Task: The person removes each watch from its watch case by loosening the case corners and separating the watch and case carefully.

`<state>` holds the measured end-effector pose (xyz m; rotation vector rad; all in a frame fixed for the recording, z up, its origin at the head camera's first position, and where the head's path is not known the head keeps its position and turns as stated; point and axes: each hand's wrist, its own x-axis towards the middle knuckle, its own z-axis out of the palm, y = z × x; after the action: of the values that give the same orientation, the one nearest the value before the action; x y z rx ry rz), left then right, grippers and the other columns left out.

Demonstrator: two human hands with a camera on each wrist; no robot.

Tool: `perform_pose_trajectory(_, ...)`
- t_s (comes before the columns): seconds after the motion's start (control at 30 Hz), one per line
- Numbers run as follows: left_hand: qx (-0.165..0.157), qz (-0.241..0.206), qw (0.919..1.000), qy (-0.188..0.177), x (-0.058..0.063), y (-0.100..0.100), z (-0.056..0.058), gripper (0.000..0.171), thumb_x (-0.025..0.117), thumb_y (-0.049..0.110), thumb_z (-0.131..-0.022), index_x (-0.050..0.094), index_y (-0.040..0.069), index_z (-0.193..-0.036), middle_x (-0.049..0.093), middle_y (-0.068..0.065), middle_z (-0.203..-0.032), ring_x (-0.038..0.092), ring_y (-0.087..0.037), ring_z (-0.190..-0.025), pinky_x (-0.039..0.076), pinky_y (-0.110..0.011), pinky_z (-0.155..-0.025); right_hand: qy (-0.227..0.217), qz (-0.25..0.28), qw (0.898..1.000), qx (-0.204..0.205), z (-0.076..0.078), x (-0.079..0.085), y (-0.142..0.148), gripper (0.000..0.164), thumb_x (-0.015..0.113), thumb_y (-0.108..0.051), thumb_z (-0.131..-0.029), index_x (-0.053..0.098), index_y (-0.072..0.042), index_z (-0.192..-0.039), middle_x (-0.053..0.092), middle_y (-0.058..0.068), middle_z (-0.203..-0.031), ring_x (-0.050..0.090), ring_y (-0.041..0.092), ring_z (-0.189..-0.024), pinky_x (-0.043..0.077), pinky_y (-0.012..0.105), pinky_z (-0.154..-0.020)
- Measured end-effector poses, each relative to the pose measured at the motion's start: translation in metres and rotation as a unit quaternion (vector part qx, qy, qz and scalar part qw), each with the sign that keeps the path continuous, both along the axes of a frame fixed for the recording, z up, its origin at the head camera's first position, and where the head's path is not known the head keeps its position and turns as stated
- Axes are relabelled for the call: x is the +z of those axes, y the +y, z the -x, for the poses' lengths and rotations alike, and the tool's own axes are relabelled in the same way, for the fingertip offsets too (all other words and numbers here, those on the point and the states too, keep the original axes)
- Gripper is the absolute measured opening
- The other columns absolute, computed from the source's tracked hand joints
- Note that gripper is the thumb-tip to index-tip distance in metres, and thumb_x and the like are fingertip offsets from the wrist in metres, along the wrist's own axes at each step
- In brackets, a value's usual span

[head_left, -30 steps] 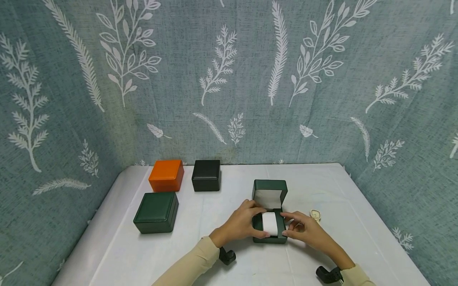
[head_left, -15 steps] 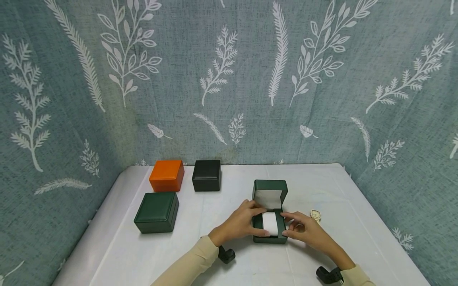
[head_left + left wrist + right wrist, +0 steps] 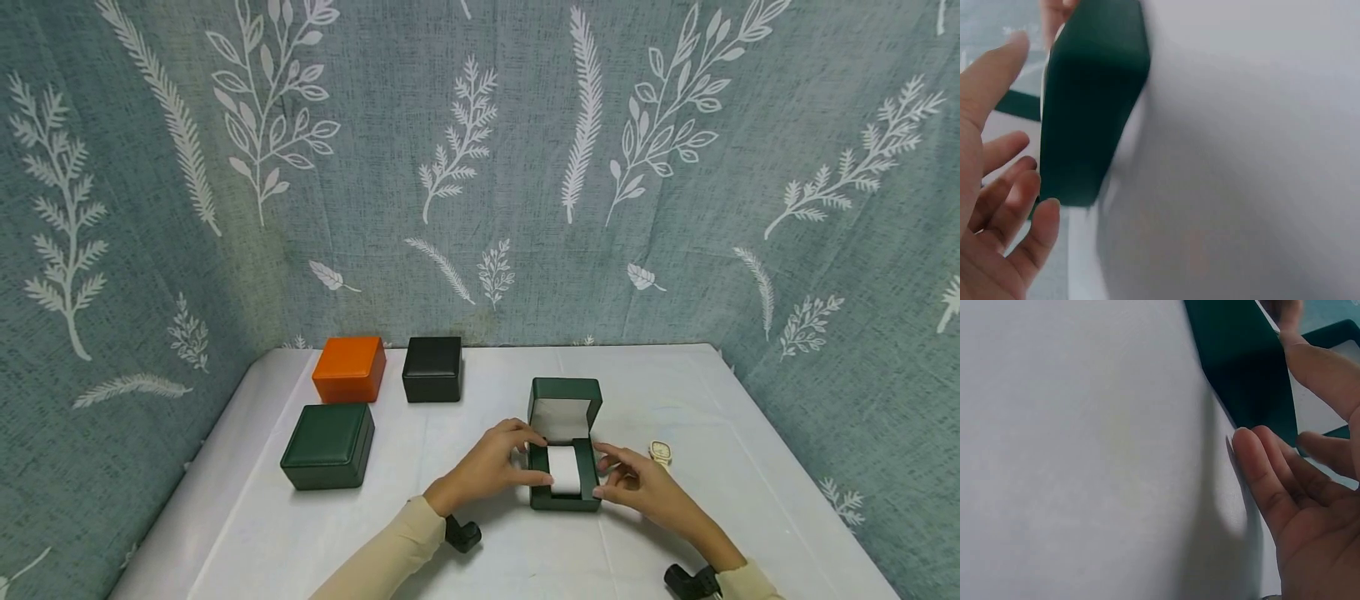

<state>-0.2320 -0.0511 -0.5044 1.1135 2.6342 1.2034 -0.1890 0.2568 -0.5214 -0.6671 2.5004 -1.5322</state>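
A green watch box (image 3: 564, 505) stands on the table with its lid (image 3: 567, 388) raised. Inside it lies a white cushion (image 3: 564, 471). My left hand (image 3: 483, 467) is at the box's left side, its thumb and fingers spread. In the left wrist view that hand (image 3: 985, 206) has loosely bent fingers beside the green box wall (image 3: 1094, 112) and grips nothing. On the opposite side, my right hand (image 3: 645, 487) has its fingertips at the box's right edge. The right wrist view shows the right hand's fingers (image 3: 1259, 469) extended along the box (image 3: 1250, 375).
A gold-coloured watch (image 3: 661, 452) lies right of the box, partly hidden by the right hand. Shut boxes stand at the left: orange (image 3: 349, 368), black (image 3: 432, 368) and green (image 3: 327, 446). Patterned cloth (image 3: 480, 167) hangs around the white table (image 3: 247, 542).
My left hand has drawn back to the left, its thumb and fingertips coming away from the cushion. The right hand has barely shifted, and the box stays in place.
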Motion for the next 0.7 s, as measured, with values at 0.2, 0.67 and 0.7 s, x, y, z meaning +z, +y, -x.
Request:
perform_pose_trajectory(0.2,0.026,-0.046,0.9977,-0.042,-0.007,-0.011,0.002,0.065,0.089,0.043,-0.081,0.062,0.009,-0.13,0.063,-0.003,-0.124,0.062,-0.017,-0.098,0.052,-0.024,-0.074,-0.004,-0.002,1.0,0.004,-0.004,-0.002,0.002,0.069,0.081,-0.023,-0.091,0.052,0.004,-0.146,0.062,0.012,-0.115,0.064,0.013,-0.089,0.056,0.026,-0.081)
perform_pose_trajectory(0.67,0.006,0.07,0.9959,-0.057,-0.007,-0.009,0.006,0.112,0.095,0.046,-0.07,0.041,-0.004,-0.154,0.055,-0.01,-0.135,0.06,-0.009,-0.101,0.051,-0.025,-0.091,0.034,-0.008,0.999,-0.001,-0.012,-0.001,-0.004,0.072,0.084,-0.019,-0.087,0.052,0.01,-0.144,0.063,0.01,-0.113,0.062,0.017,-0.085,0.054,0.025,-0.071)
perform_pose_trajectory(0.7,0.006,0.077,0.9956,-0.053,-0.007,-0.009,0.006,0.112,0.095,0.046,-0.069,0.041,-0.005,-0.153,0.054,-0.011,-0.136,0.06,-0.009,-0.102,0.051,-0.025,-0.092,0.039,-0.007,0.999,-0.003,-0.012,-0.002,-0.005,0.072,0.085,-0.019,-0.087,0.052,0.01,-0.144,0.063,0.01,-0.113,0.062,0.017,-0.085,0.054,0.024,-0.071)
